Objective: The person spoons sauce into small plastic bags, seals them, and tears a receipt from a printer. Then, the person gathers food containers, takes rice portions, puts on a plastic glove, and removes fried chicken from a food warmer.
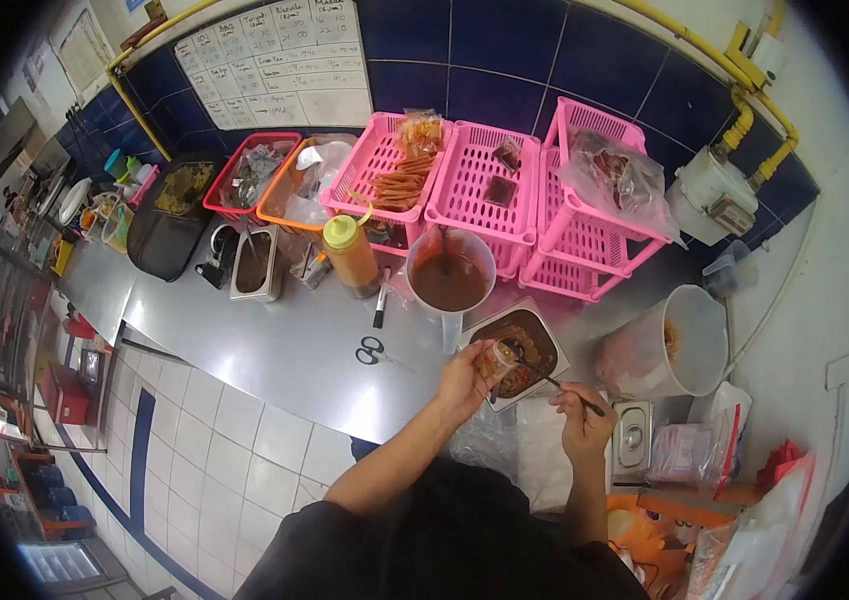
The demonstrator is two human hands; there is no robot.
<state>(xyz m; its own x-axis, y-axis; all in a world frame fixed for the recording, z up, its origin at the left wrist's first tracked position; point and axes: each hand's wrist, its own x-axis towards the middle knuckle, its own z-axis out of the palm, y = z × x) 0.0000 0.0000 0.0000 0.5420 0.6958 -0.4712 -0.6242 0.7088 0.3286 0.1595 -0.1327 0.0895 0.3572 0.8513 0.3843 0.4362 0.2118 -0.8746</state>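
Observation:
My left hand (463, 386) is closed around a small clear plastic cup (494, 362), tilted over a metal food pan (559, 352) of brown sauce with bits in it. In my right hand (585, 412) is the dark handle of a spoon (550, 379); its head reaches to the cup's mouth, and what lies on it is too small to tell. Just behind the pan stands a measuring jug (452, 270) of brown sauce with a utensil in it. Under my wrists are a clear plastic bag (485, 440) and a white cloth or sheet (545, 450).
A squeeze bottle (351, 258), a marker (382, 300) and scissors (371, 350) are on the steel counter (245, 350). Pink baskets (475, 215) line the wall. A large translucent tub (695, 340) stands at the right, with a lidded metal pan (632, 440) nearby.

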